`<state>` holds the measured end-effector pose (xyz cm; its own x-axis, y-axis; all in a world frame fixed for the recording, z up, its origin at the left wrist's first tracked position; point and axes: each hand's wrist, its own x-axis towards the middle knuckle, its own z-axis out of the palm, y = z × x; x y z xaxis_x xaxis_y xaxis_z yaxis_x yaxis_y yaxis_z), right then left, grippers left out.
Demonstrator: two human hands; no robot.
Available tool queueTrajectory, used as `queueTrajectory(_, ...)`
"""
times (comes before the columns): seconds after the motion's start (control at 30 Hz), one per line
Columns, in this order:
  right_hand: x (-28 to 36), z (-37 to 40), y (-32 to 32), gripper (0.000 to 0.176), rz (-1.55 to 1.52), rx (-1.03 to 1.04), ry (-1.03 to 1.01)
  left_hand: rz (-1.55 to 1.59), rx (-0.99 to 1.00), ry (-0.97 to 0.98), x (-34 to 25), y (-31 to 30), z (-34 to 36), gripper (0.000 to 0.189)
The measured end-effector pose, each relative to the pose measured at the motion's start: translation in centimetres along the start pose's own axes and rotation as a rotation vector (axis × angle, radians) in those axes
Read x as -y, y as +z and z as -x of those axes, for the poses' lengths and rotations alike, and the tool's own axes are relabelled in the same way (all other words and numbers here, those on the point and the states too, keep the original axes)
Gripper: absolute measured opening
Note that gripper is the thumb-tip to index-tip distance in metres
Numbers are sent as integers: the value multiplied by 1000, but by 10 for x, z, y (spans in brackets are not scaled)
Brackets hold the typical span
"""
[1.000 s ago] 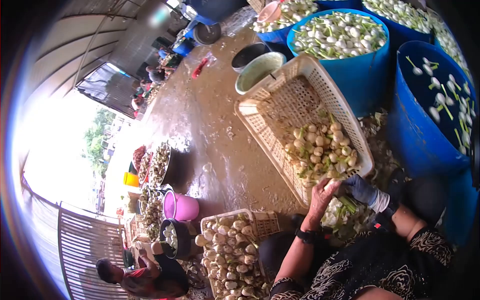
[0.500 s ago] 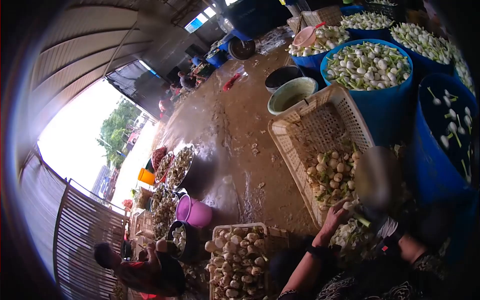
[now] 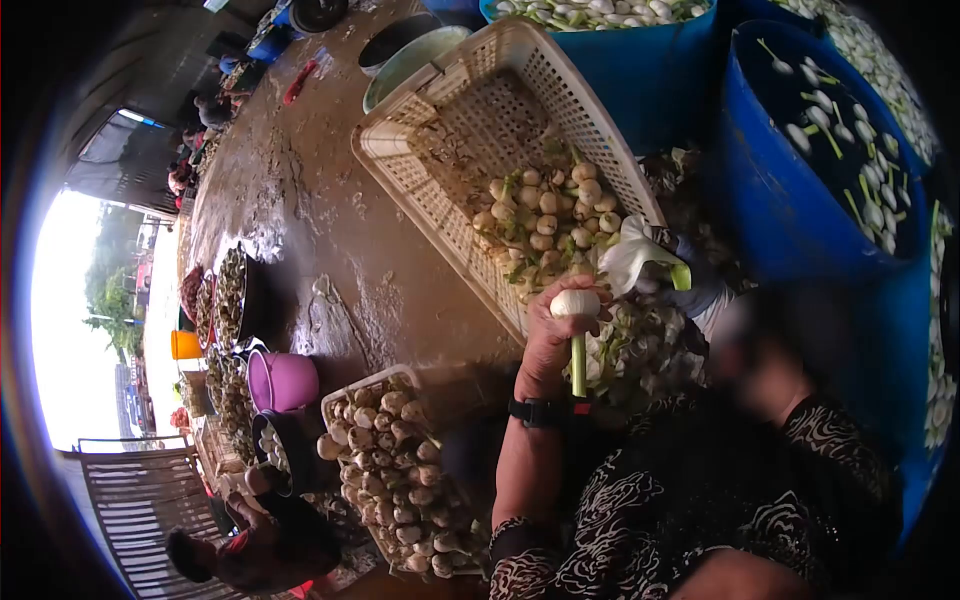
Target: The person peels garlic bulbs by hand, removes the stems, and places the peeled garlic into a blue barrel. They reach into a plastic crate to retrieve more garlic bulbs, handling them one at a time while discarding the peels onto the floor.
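At far L, a co-worker (image 3: 255, 555) is seen seated by a slatted panel (image 3: 150, 500), w/ an orange bucket (image 3: 187, 345) farther back & a pink bucket (image 3: 292, 381) nearer, beside a dark bucket (image 3: 295, 455) in which white bulbs are held. Next, at btm, a lower crate (image 3: 372, 380) is heaped w/ unpeeled bulbs (image 3: 400, 480). Up from it, on the wet floor (image 3: 340, 240), a large crate (image 3: 570, 75) is set at an angle; small trimmed bulbs (image 3: 545, 225) are gathered in its near part. Just beside that part, a garlic bulb (image 3: 575, 303) is gripped in the bare L hand (image 3: 550, 330), fingers curled round it, green stem pointed down in view; a wristwatch (image 3: 535, 411) is worn on that arm. Loose peelings (image 3: 640, 350) are piled close by. To the R, a white peel (image 3: 632, 255) w/ green end is seen right by the gloved R hand (image 3: 700, 280), which is partly hidden & blurred; whether it's open or closed can't be told. At far R, white bulbs w/ stems (image 3: 870, 180) are floated in a blue tub (image 3: 760, 190).
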<state>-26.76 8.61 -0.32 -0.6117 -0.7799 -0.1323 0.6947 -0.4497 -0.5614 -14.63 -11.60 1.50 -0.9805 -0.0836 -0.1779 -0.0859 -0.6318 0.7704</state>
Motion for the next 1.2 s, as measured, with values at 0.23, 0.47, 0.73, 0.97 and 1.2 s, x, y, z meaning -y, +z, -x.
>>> queueTrajectory(0.23, 4, -14, -5, 44, 1532, 241, -50, 25, -184, 184, -6, -7, -4, 45)
queueTrajectory(0.47, -59, -3, 29, 31, 883, 163, 101, -504, -456, 228, 29, -16, -18, 50)
queueTrajectory(0.73, -54, -8, 21, 19, 1271, 72, -289, -460, -570, 224, 12, -16, -16, 49)
queueTrajectory(0.97, -40, -8, 15, 19, 1479, -61, -306, -1067, -397, 434, 10, -12, -12, 17)
queueTrajectory(1.2, -30, -3, 19, 19, 1466, -25, -233, -1291, -280, 579, 13, -26, -16, 9)
